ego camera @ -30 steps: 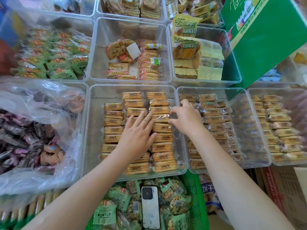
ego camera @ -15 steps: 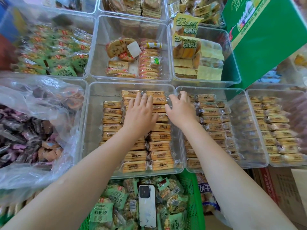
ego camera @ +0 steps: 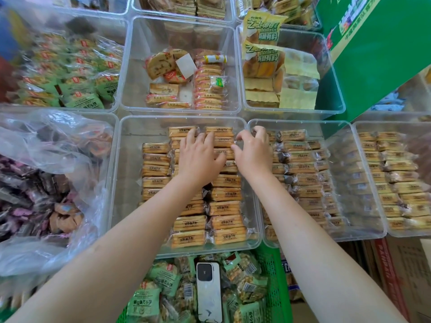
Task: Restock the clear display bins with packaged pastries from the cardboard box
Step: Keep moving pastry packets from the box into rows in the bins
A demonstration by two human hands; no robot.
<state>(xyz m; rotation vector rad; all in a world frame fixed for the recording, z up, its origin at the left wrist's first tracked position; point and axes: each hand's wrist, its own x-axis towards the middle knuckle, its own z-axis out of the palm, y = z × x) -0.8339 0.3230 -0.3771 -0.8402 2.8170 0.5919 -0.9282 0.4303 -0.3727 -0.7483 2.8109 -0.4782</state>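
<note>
The left hand [ego camera: 200,157] is laid flat, fingers straight, on the packaged pastries [ego camera: 225,194] stacked in rows inside the middle clear bin [ego camera: 130,173]. The right hand [ego camera: 253,152] is held at that bin's far right corner, its fingers curled, pinching a wrapper edge. A phone [ego camera: 208,291] is seen in a green basket [ego camera: 275,283] below.

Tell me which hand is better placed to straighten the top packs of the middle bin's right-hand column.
Probably the right hand: its curled fingertips sit at the wrapper ends of that column's top pastry packs in the middle bin. The left hand lies flat over the column beside it.
</note>
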